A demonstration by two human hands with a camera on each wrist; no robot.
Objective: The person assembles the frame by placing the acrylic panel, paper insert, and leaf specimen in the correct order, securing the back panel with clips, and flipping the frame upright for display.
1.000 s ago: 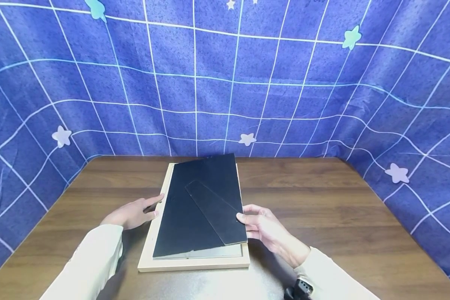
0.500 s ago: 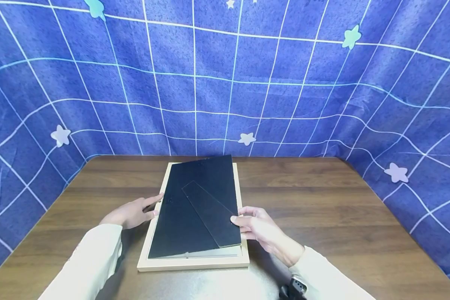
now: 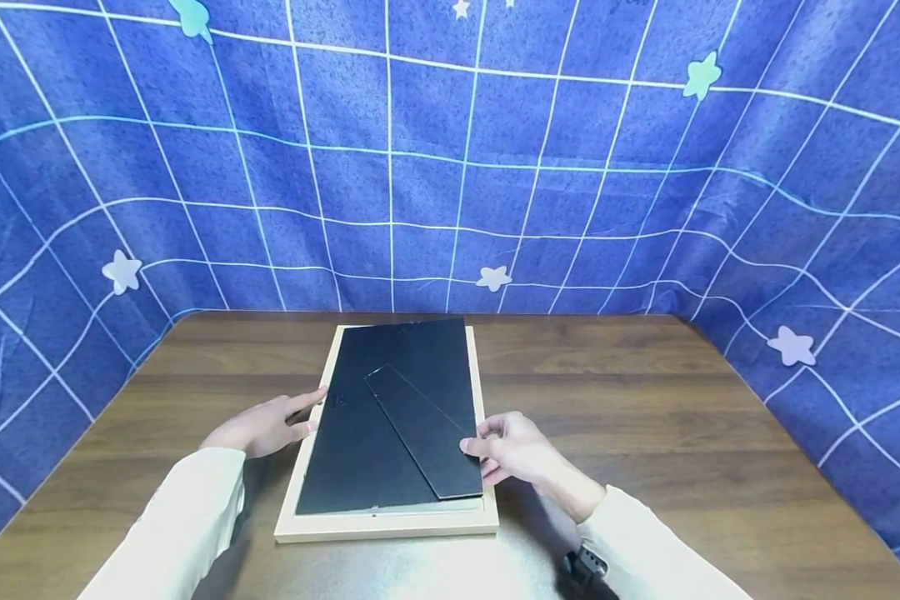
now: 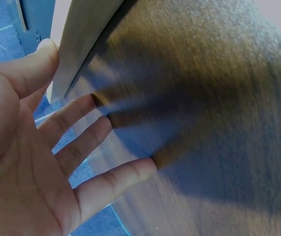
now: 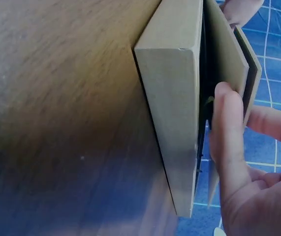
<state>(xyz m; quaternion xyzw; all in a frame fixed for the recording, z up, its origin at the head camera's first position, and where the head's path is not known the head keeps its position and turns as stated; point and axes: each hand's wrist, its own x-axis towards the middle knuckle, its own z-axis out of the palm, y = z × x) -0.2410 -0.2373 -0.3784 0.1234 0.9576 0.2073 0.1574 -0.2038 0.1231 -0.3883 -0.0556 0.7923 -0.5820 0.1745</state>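
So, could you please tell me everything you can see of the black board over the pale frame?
The black board is flat and rectangular, fibreboard or stiff card by its look, with tan showing in the right wrist view. A tapering stand leg lies diagonally on it, its wide end slightly apart. The board sits slightly askew over the pale frame, tilted, its right side raised. The right hand pinches its right edge, towards the near corner.
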